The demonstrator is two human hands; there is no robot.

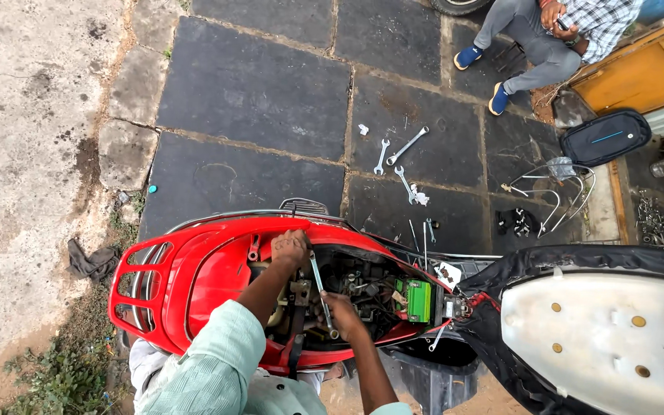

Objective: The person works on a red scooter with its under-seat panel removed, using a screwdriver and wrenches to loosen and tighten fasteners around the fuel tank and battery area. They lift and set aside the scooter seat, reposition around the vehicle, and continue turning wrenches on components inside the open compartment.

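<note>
The person leans over a red scooter body (209,265) with its seat swung open, so the white plastic underside of the seat (601,330) faces up at the right. The left hand (290,247) rests on the far rim of the open compartment, fingers curled together on the edge of the red panel; I cannot tell whether it grips anything besides the rim. The right hand (343,315) is inside the compartment near its near edge, closed around the lower end of a long silver metal spanner (321,292), which runs tilted from that hand up toward the left hand, its upper end just beside it. Down in the compartment, right of the spanner, sits a green box-shaped battery (418,300) among dark engine parts and wires.

On the dark stone paving slabs (255,84) beyond the scooter lie three loose silver spanners (405,146) close together, with small white scraps near them. Further right lies a bent chrome wire rack (559,188), and near the slabs' far right edge a black bag with a blue stripe (605,137). At the far edge another person in grey trousers and blue shoes (528,46) sits. A grey rag (92,261) lies on the ground left of the scooter.
</note>
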